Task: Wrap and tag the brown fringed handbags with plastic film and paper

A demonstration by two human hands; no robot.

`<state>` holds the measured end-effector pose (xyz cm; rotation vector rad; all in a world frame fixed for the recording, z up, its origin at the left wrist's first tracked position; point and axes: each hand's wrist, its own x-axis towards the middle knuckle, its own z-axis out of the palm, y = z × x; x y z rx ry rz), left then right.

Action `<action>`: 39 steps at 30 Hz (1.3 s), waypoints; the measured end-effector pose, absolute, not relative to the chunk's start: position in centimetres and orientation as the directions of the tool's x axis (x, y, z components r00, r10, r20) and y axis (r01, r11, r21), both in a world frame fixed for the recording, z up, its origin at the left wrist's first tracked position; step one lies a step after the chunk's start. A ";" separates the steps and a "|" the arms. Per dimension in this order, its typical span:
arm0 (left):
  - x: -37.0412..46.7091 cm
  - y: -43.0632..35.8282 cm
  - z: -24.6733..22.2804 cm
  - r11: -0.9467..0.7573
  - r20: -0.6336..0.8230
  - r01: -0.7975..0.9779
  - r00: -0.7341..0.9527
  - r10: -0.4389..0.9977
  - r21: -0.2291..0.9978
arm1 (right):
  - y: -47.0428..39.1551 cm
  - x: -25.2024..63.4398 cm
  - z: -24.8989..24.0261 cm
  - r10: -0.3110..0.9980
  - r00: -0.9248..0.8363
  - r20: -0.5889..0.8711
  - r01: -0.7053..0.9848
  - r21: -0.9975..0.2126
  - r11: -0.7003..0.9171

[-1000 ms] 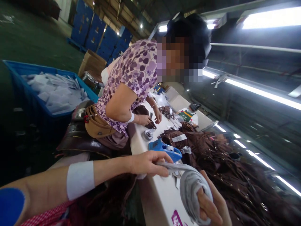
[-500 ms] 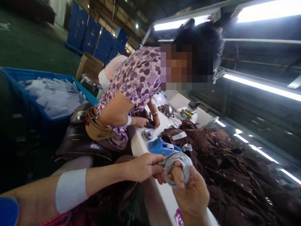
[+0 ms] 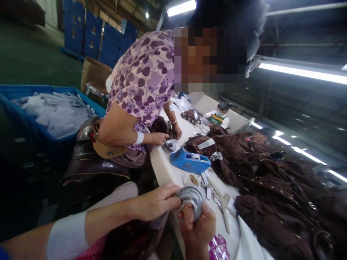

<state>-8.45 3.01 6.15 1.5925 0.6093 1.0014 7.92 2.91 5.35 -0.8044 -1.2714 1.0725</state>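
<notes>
A grey coiled strip (image 3: 193,198) is held between both hands, low in the middle of the view. My right hand (image 3: 197,227) has its fingers wrapped into and round the coil. From the left, my left hand (image 3: 159,202) pinches the coil's near edge with thumb and fingers. Just beyond the coil a white roll (image 3: 191,179) lies on the white table (image 3: 162,166), beside a blue tape dispenser (image 3: 189,161). Scissors (image 3: 224,207) and pale strips lie to the right of the roll.
A person in a purple patterned top (image 3: 146,76) leans over the table, near another grey roll (image 3: 170,145). Brown fringed bags (image 3: 271,184) are heaped at the right. A blue bin (image 3: 51,90) of white packets stands at the left.
Both hands and the coil have moved down and slightly left in view. The white roll and scissors now show beyond them. The view has shifted.
</notes>
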 end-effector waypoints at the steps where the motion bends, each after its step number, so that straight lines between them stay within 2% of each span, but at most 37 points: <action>1: -8.1 3.1 6.3 -0.260 0.286 -0.125 0.529 0.799 0.958 | 2.7 8.1 5.4 0.950 -0.031 0.310 -0.212 -0.931 0.297; 6: -4.4 3.1 7.1 -0.060 0.208 -0.271 0.558 0.803 0.961 | 2.0 9.5 5.4 0.979 -0.092 0.183 -0.466 -0.877 0.120; 10: -2.2 2.7 6.1 -0.010 0.225 -0.333 0.614 0.757 0.943 | 1.7 11.7 3.4 0.983 -0.077 0.169 -0.508 -0.854 0.107; 15: -2.2 2.2 4.5 -0.166 0.219 -0.146 0.531 0.818 0.975 | 1.4 13.2 0.1 0.989 -0.084 0.123 -0.564 -0.824 0.055; 20: -1.3 2.6 3.5 -0.167 0.152 -0.011 0.468 0.870 0.986 | 1.6 12.0 -0.7 0.988 0.102 0.118 -0.591 -0.791 0.156; 22: -0.8 2.9 3.4 -0.153 0.135 0.005 0.452 0.882 0.988 | 1.7 11.8 -0.8 0.978 0.183 0.101 -0.578 -0.794 0.190; 26: -0.3 3.3 3.6 -0.162 0.148 -0.011 0.477 0.866 0.987 | 1.4 12.7 -1.4 0.982 0.181 0.054 -0.545 -0.825 0.146; 32: 0.3 2.8 3.2 -0.138 0.187 -0.132 0.528 0.828 0.982 | 0.9 13.1 -0.9 0.962 0.253 -0.099 -0.622 -0.779 0.084; 39: 1.3 2.8 2.7 -0.242 0.246 -0.058 0.390 0.887 0.968 | 1.5 12.4 -0.2 0.957 0.268 -0.115 -0.621 -0.780 0.081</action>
